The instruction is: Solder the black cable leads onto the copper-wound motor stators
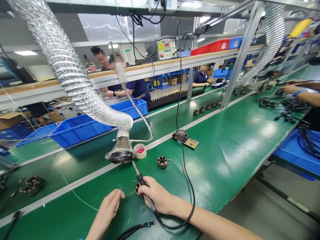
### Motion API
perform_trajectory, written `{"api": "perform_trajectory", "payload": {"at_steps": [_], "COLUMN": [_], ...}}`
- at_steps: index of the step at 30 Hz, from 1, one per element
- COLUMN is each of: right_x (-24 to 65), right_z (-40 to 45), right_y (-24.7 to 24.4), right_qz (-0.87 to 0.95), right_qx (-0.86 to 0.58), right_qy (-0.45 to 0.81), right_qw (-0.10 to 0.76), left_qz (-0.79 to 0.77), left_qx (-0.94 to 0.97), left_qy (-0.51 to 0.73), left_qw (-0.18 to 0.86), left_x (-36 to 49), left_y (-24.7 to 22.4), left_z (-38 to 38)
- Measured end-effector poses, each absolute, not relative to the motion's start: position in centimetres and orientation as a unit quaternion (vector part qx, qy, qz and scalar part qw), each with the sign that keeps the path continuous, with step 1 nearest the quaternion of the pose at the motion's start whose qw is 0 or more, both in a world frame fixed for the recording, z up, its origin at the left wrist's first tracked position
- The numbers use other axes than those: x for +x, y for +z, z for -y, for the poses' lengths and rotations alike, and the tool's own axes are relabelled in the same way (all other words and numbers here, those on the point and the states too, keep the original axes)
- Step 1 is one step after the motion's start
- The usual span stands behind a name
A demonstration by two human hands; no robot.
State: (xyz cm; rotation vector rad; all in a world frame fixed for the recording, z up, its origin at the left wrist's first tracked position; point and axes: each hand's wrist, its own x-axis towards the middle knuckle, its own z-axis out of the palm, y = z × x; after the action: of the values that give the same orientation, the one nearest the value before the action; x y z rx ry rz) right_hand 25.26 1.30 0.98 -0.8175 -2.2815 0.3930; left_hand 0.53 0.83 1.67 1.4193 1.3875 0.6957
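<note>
My right hand (156, 195) is wrapped round a soldering iron (140, 178), whose tip points up and away near the fume extractor's mouth. Under those fingers is a small wound copper stator (138, 188), partly hidden, with thin wires reaching left. My left hand (111, 205) is at the left of these wires, thumb and fingers pressed together; a thin strand shows at its fingertips, but what it holds is too small to make out. Another stator (162, 162) lies on the green bench beyond my right hand. Black cables (136, 230) lie at the front edge.
A fume extractor hood (121, 151) on a silver duct hangs ahead, beside a tape roll (140, 151). An iron stand (185, 138) is further right, with the iron's cord (183, 160) looping down. Blue bins (80, 130), stators in a row and several people are beyond.
</note>
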Motion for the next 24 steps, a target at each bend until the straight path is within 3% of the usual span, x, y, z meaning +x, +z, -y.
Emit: {"api": "perform_trajectory", "payload": {"at_steps": [4,9,20,24], "right_x": [24.8,24.9,24.4,24.1], "right_z": [-1.8,-2.0,-4.1,-4.3], "right_y": [-0.2,-0.5,-0.9,-2.1], "right_qz": [0.855,0.839,0.853,0.843], "right_qx": [-0.366,-0.401,-0.33,-0.331], "right_qy": [0.11,0.155,0.18,0.174], "right_qw": [0.35,0.333,0.362,0.386], "left_qz": [-0.559,-0.551,-0.562,-0.539], "left_qx": [0.6,0.633,0.573,0.502], "left_qy": [0.314,0.315,0.333,0.349], "left_qw": [0.478,0.442,0.495,0.58], "left_x": [1.9,2.5,1.5,1.3], "left_y": [0.8,0.6,-1.3,-2.0], "left_z": [-2.1,-2.9,-3.6,-3.5]}}
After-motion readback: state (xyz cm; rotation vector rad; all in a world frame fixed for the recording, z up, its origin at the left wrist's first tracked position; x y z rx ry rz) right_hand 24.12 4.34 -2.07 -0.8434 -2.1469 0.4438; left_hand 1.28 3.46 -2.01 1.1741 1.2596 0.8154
